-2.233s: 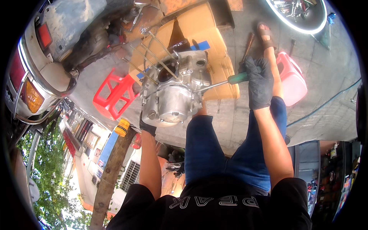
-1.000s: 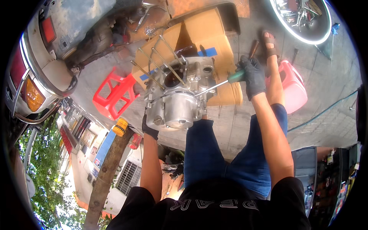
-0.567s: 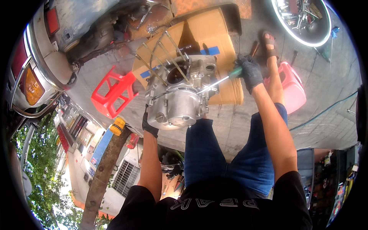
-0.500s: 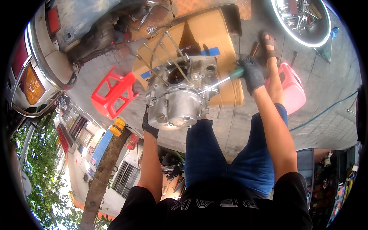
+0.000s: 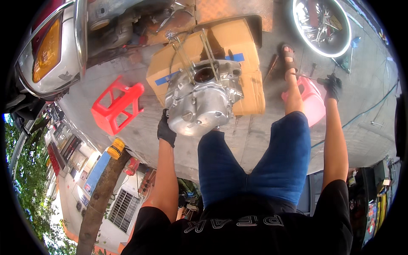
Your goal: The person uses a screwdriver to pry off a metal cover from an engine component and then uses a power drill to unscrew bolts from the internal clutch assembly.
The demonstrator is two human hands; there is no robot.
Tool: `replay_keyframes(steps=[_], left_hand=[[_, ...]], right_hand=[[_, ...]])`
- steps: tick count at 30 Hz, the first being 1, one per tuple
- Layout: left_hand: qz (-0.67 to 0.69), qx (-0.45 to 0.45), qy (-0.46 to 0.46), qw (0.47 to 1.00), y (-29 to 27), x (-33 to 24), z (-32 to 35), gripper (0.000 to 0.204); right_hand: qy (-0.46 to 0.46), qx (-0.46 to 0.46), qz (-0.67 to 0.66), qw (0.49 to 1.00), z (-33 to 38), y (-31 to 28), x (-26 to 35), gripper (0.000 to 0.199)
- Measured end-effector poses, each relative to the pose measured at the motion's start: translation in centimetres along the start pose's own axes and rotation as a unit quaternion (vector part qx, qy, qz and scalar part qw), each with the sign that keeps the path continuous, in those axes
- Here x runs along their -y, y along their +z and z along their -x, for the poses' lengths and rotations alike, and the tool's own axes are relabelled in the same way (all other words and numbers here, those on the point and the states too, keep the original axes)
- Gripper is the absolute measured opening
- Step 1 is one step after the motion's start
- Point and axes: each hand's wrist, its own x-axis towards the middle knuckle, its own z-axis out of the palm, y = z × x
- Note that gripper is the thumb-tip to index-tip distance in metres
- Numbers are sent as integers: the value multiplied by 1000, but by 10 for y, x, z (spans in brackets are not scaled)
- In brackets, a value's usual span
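A bare metal engine block (image 5: 202,110) with long upright studs and a round bore rests on a flattened brown cardboard (image 5: 250,85). My left hand (image 5: 166,130), in a black glove, is at its near left side; the fingertips are partly hidden behind the casing, apparently holding its edge. Well off to the right, my right hand (image 5: 333,88), also gloved in black, grips a screwdriver (image 5: 308,77). Its shaft points left over a pink stool, apart from the engine. Most of its handle is covered by my fingers.
A red plastic stool (image 5: 116,106) stands left, a pink stool (image 5: 312,100) right beside my leg. A white-rimmed basin (image 5: 348,40) of tools sits far right. Another long tool (image 5: 272,66) lies near my sandalled foot. A blue-green hose (image 5: 365,111) crosses the floor; a vehicle's rear (image 5: 70,46) is upper left.
My right hand has swung right with the screwdriver, taking its tip away from the engine. My left hand remains at the engine's side. The whole view has shifted slightly.
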Motion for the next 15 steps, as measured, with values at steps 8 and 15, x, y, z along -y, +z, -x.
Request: replay_keyframes(steps=[8,15], left_hand=[[-97,-48,59,992,-15,11,-6,49],[-2,-9,40,999,-23,14,-20,46]], right_hand=[[-49,253,-41,965,231,90,138,35],[59,286,-169,941,360,165,142,36]])
